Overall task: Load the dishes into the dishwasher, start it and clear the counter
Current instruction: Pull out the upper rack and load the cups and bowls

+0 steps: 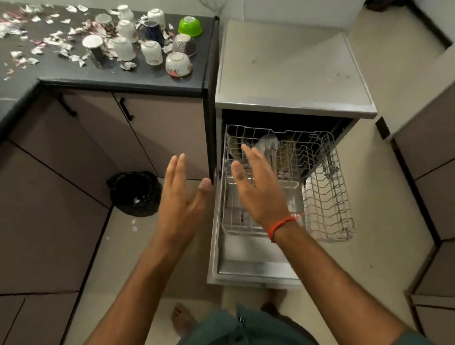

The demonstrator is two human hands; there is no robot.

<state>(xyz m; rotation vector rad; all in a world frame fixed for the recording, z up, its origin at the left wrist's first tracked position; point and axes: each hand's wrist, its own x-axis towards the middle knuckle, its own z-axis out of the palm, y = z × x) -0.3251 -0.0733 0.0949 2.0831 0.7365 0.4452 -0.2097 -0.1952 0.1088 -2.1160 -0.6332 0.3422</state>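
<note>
The dishwasher (294, 71) stands right of the counter with its door (254, 268) dropped open. Its upper rack (317, 152) and lower rack (331, 201) are pulled out; a pale dish (267, 144) sits in the upper rack. My left hand (180, 196) and right hand (259, 183) hover open in front of the racks, palms facing each other, holding nothing. On the black counter (121, 78) stand several upturned cups (152, 52), a floral bowl (178, 64) and a green bowl (190, 26), amid torn paper scraps (34, 49).
A bin with a black bag (135, 192) sits on the floor by the brown cabinets (66, 179). More cabinets (437, 179) line the right side. My bare feet stand just before the open door.
</note>
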